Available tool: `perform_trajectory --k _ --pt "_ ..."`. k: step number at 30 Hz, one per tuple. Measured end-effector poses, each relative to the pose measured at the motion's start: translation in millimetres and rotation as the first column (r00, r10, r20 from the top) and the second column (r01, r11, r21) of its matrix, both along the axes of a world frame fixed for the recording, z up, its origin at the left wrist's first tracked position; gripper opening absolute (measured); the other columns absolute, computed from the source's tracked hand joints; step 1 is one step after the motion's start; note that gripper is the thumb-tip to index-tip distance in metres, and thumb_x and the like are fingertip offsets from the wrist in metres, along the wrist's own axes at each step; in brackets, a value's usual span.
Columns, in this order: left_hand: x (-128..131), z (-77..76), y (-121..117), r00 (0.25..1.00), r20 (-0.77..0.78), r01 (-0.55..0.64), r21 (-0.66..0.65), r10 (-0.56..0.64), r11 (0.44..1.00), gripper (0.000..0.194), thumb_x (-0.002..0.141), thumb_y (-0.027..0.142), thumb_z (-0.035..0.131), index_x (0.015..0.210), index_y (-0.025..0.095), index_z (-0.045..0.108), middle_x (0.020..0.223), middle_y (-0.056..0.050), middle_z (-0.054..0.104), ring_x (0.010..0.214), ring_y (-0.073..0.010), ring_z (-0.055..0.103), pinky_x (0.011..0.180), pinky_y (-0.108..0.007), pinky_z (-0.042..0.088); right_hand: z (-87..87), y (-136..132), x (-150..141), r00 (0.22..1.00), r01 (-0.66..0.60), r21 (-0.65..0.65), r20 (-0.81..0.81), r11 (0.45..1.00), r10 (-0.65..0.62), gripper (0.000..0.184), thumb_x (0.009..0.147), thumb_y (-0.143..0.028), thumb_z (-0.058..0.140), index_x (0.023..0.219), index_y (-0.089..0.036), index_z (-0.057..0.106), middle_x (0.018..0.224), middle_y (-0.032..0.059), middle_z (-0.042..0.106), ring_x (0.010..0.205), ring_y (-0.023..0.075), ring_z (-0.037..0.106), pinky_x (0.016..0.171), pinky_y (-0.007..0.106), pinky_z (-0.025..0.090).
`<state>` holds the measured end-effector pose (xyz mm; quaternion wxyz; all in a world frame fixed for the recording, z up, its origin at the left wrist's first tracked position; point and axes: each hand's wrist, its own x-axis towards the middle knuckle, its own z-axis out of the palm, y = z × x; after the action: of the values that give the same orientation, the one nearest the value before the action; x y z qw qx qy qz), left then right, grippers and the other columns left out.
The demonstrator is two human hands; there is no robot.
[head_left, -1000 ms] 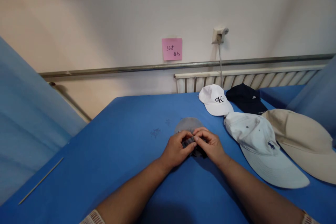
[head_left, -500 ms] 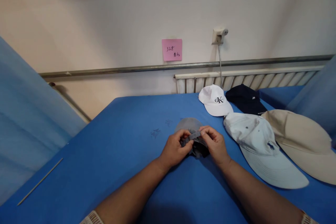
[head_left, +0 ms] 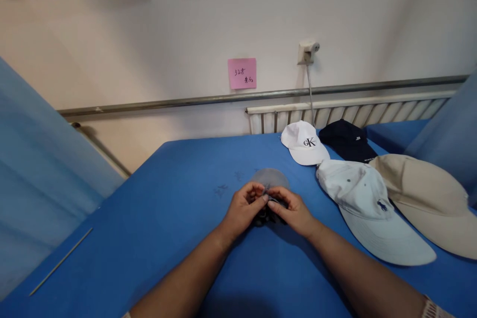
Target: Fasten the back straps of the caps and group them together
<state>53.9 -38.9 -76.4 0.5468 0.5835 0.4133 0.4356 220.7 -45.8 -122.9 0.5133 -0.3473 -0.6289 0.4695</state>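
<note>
A grey cap lies in the middle of the blue table, brim pointing away from me. My left hand and my right hand meet at its near side, fingertips pinched together on the cap's grey back strap. Both hands cover most of the strap and the cap's rear opening.
At the right lie a white cap with a black logo, a dark navy cap, a pale blue cap and a beige cap. A thin rod lies at the table's left edge. A pink note hangs on the wall.
Half a second ago my hands held the strap stretched out between them. Now they have come together again, fingertips touching over the strap. The view has shifted slightly.
</note>
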Motion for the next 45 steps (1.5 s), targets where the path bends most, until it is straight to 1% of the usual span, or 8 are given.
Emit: perform_trajectory --k 7,13,19,24,35,38,41,45 --pt "-3.6 5.6 -3.0 0.99 0.141 0.035 -0.169 -0.011 0.985 0.034 0.067 0.035 0.082 0.089 0.015 0.065 0.08 -0.001 0.064 0.071 -0.0113 0.059 0.071 -0.025 0.047 1.1 -1.1 -0.4 0.995 0.1 -0.003 0.025 0.995 -0.099 0.026 0.08 -0.042 0.068 0.096 -0.022 0.065 0.091 0.0028 0.07 0.086 0.0185 0.064 0.081 0.033 0.051" --pt "-5.0 6.3 -2.9 0.984 0.179 0.01 -0.149 0.017 0.989 0.033 0.065 0.034 0.083 0.087 0.015 0.066 0.094 -0.005 0.069 0.084 -0.0155 0.064 0.081 -0.03 0.051 4.5 -3.6 -2.2 0.993 0.114 -0.006 0.009 0.993 -0.114 0.025 0.08 -0.041 0.069 0.096 -0.023 0.068 0.092 0.0028 0.071 0.085 0.0192 0.065 0.079 0.033 0.051" --pt "-6.7 3.5 -1.6 0.983 0.184 0.025 -0.131 -0.001 0.991 0.033 0.066 0.033 0.083 0.087 0.015 0.065 0.093 -0.005 0.069 0.079 -0.0138 0.064 0.077 -0.028 0.052 3.6 -2.3 -2.2 0.988 0.147 -0.04 -0.04 0.988 -0.148 0.024 0.077 -0.042 0.071 0.093 -0.024 0.071 0.097 0.0041 0.074 0.093 0.0226 0.067 0.085 0.037 0.052" --pt "-6.1 -0.4 -0.5 0.966 0.257 0.083 -0.149 -0.043 0.985 0.033 0.067 0.028 0.082 0.091 0.017 0.063 0.09 -0.003 0.071 0.078 -0.012 0.065 0.077 -0.026 0.051 4.4 -1.9 0.1 0.991 0.09 -0.091 -0.091 0.992 -0.098 0.026 0.077 -0.04 0.073 0.096 -0.023 0.071 0.1 0.0055 0.074 0.095 0.0232 0.067 0.088 0.04 0.051" --pt "-12.3 -2.7 2.8 0.976 0.194 0.136 -0.177 -0.101 0.975 0.034 0.079 0.039 0.072 0.106 0.019 0.069 0.103 -0.008 0.071 0.091 -0.0161 0.066 0.088 -0.031 0.05 5.2 -1.6 -0.2 0.989 0.091 -0.1 -0.107 0.991 -0.102 0.026 0.074 -0.04 0.074 0.094 -0.023 0.071 0.097 0.0053 0.074 0.093 0.0224 0.067 0.083 0.037 0.053" --pt "-12.4 -2.0 2.7 0.98 0.168 0.129 -0.146 -0.103 0.981 0.029 0.076 0.04 0.075 0.096 0.018 0.071 0.1 -0.007 0.07 0.092 -0.0174 0.065 0.09 -0.033 0.049 3.2 -1.3 0.8 0.99 0.107 -0.093 -0.083 0.99 -0.115 0.026 0.075 -0.039 0.073 0.094 -0.023 0.07 0.094 0.0044 0.073 0.089 0.0214 0.067 0.082 0.036 0.052" --pt "-12.1 -0.8 2.0 0.987 0.136 0.105 -0.101 -0.091 0.989 0.028 0.075 0.043 0.075 0.086 0.018 0.071 0.111 -0.008 0.066 0.095 -0.0181 0.063 0.09 -0.032 0.05 2.1 -0.9 1.5 0.989 0.131 -0.086 -0.056 0.988 -0.136 0.026 0.075 -0.04 0.073 0.094 -0.022 0.07 0.09 0.0039 0.073 0.085 0.021 0.067 0.08 0.036 0.053" --pt "-14.0 0.8 2.0 0.986 0.127 0.124 -0.147 -0.106 0.981 0.034 0.083 0.048 0.064 0.097 0.017 0.071 0.121 -0.011 0.061 0.09 -0.0166 0.063 0.085 -0.031 0.051 1.5 -1.1 1.9 0.989 0.14 -0.075 -0.037 0.987 -0.143 0.027 0.074 -0.039 0.074 0.094 -0.021 0.07 0.09 0.0039 0.073 0.085 0.0209 0.066 0.079 0.034 0.052"
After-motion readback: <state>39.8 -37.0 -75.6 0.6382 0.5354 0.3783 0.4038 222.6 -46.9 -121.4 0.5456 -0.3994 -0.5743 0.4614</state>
